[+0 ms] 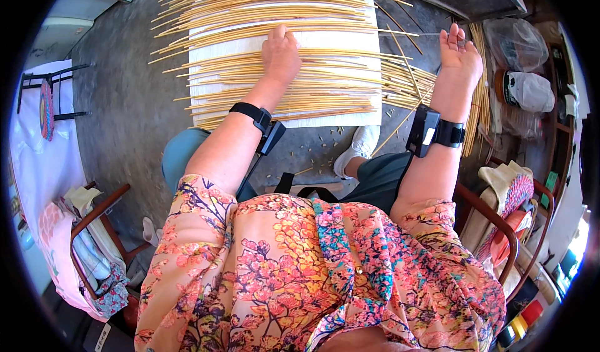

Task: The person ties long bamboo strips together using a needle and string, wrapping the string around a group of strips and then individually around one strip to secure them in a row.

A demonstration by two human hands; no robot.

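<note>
Long yellow plant stalks [275, 5] lie side by side in loose bands across a white tabletop [244, 47]. My left hand [281, 55] is closed at the gap between two bands, fingers curled down on a stalk [337, 29] that runs off to the right. Out past the table's right edge, my right hand [461, 55] is raised with palm up and fingers curled. A thin pale strand [429, 34] stretches from the stalks to its fingertips. Its exact kind is too fine to make out.
More stalks [406, 83] lean at the table's right side, and a bundle [478, 102] stands farther right. Stalk bits [312, 155] litter the floor near my shoe [359, 149]. Bagged containers [528, 89] line the right. A stool [47, 108] and a loaded chair [94, 252] are left.
</note>
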